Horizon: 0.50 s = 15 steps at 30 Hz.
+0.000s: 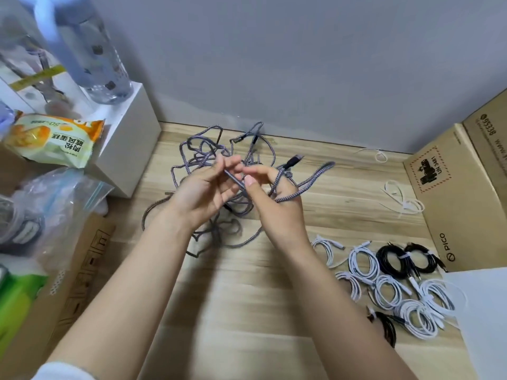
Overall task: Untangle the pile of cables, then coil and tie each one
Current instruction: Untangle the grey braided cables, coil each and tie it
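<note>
A tangle of grey braided cables (208,149) lies on the wooden table (247,297) near the back wall. Both hands are raised over it. My left hand (204,192) pinches one grey strand between thumb and fingertips. My right hand (274,204) holds the same strand close by, and a loop of braided cable (307,185) runs around its fingers. A dark plug end (295,159) sticks up behind the right hand. Several coiled and tied white cables (389,292) and black cables (395,260) lie at the right.
Loose white ties (403,200) lie near a cardboard box (455,193) at the right edge. A white box (129,138) with bottles on it, a snack bag (52,139) and a plastic bag (55,204) crowd the left side.
</note>
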Tool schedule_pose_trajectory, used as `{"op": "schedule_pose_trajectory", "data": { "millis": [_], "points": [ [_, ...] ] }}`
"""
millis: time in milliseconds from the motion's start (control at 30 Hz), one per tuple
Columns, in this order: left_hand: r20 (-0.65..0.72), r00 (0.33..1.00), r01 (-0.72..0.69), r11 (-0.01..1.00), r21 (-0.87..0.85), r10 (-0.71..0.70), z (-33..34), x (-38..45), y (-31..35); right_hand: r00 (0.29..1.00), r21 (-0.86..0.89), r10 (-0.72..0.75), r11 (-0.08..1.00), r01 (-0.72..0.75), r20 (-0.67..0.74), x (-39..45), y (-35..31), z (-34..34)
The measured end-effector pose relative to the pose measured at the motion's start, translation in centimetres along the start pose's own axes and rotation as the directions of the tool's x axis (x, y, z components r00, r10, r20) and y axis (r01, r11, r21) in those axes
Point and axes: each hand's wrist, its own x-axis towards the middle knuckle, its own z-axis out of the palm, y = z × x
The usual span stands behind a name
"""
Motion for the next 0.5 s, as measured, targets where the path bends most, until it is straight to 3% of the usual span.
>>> {"op": "schedule_pose_trajectory", "data": {
  "millis": [67, 267, 367, 500],
  "points": [
    [0.009, 1.000, -0.018, 0.996, 0.092, 0.017, 0.7, -0.6, -0.3, 1.000, -0.145, -0.021, 0.989, 0.019, -0.011, 0.5, 1.0, 0.5],
    [0.005, 1.000, -0.017, 0.960, 0.280, 0.016, 1.2, -1.2, -0.4, 0.991, -0.411, 0.131, 0.903, -0.124, -0.012, 1.0, 2.5, 0.8],
    [0.034, 0.999, 0.000, 0.956, 0.294, -0.010, 1.2, -1.2, -0.3, 0.994, -0.546, 0.106, 0.833, -0.094, -0.009, 1.0, 2.2, 0.9],
    [0.033, 0.997, 0.063, 0.970, 0.233, -0.073, 1.0, -1.1, 0.1, 0.997, -0.548, 0.061, 0.833, -0.075, -0.044, 0.7, 1.2, 0.7]
  ]
}}
